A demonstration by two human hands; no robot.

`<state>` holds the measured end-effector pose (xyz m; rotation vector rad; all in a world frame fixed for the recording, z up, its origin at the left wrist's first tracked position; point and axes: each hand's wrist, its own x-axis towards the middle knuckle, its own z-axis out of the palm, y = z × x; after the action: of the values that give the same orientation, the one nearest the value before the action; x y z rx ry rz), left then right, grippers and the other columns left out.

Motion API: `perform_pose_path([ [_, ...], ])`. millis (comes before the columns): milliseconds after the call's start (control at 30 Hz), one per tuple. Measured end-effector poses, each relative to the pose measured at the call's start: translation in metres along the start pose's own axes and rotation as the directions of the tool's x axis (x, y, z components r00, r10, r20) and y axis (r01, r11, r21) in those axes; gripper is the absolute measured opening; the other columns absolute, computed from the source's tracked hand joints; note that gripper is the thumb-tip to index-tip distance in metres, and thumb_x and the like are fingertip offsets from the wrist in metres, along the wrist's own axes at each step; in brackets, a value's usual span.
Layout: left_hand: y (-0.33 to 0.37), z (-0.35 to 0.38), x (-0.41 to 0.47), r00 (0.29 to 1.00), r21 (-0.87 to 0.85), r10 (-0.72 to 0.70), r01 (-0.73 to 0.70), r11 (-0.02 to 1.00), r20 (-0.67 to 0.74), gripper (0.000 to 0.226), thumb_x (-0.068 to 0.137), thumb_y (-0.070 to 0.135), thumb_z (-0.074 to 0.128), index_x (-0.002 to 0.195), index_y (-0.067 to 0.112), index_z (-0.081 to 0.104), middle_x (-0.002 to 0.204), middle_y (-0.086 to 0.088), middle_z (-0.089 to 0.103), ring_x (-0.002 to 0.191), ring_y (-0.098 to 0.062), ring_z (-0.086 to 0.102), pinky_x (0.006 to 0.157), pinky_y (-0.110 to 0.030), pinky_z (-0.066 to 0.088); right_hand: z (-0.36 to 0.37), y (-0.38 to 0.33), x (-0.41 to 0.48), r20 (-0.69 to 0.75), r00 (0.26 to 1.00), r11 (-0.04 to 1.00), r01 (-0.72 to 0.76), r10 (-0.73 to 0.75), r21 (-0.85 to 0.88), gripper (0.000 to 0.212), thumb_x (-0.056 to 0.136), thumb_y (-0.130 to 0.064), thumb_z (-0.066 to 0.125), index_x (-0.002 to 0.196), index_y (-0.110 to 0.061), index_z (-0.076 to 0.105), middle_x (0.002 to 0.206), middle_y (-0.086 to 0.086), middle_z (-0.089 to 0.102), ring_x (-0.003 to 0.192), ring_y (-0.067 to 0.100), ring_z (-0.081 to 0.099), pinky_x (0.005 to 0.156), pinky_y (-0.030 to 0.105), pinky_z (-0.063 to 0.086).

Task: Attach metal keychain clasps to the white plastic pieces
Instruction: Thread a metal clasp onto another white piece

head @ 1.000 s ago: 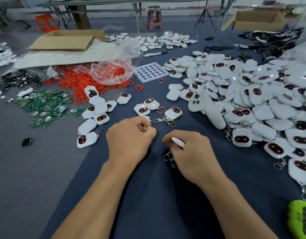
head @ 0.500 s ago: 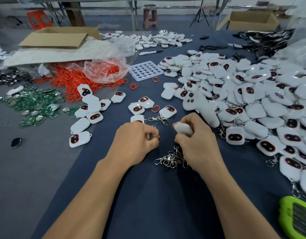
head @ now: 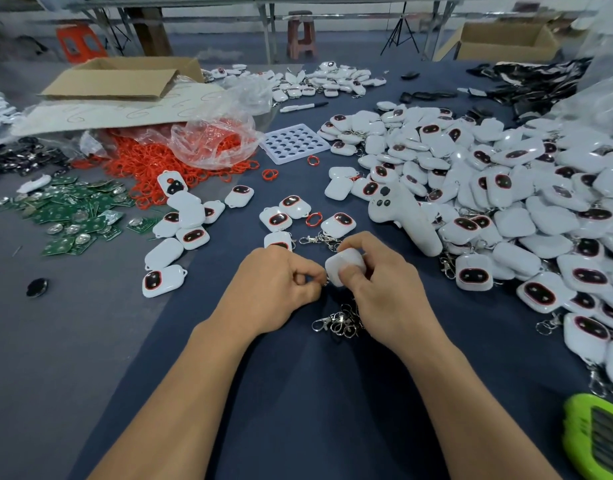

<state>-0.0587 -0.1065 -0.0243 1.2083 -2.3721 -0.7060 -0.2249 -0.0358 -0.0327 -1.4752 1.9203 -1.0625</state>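
White rounded plastic piece sits pinched in the right hand, while the left hand pinches what looks like a small silver metal clasp ring at the piece's left corner, so holding the piece steady should help the ring thread through.

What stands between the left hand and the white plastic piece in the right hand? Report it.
Nothing visible. The left hand, pinching a small metal clasp, is close beside the rounded white plastic piece gripped by the right hand; spare metal clasps lie nearer.
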Motion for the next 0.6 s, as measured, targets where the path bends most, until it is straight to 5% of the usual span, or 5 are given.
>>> perform_pose_path([
  [400, 0.0032, -0.0017, -0.0007, 1.0, -0.001, 0.025, -0.025, 1.0, 0.014, 0.019, 0.083, 0.022, 0.07, 0.086, 0.038, 0.079, 0.054, 0.011, 0.05, 0.055, -0.012, 0.044, 0.059, -0.029, 0.042, 0.0028, -0.0004, -0.0011, -0.048, 0.999, 1.0, 0.003, -0.003, 0.008, 0.018, 0.1, -0.025, 0.057, 0.103, -0.043, 0.059, 0.084, -0.012, 0.065, 0.08, 0.006, 0.059, 0.064, 0.02, 0.041],
  [600, 0.0031, -0.0004, -0.003, 1.0, 0.014, 0.027, -0.027, 1.0, 0.004, 0.018, 0.083, 0.023, 0.069, 0.088, 0.036, 0.079, 0.056, 0.017, 0.053, 0.056, -0.007, 0.048, 0.053, -0.017, 0.036, 0.001, -0.0014, -0.0017, -0.028, 1.0, 1.0, 0.001, -0.001, -0.003, 0.022, 0.1, -0.024, 0.058, 0.1, -0.045, 0.058, 0.085, -0.015, 0.064, 0.081, 0.001, 0.058, 0.06, 0.013, 0.037],
])
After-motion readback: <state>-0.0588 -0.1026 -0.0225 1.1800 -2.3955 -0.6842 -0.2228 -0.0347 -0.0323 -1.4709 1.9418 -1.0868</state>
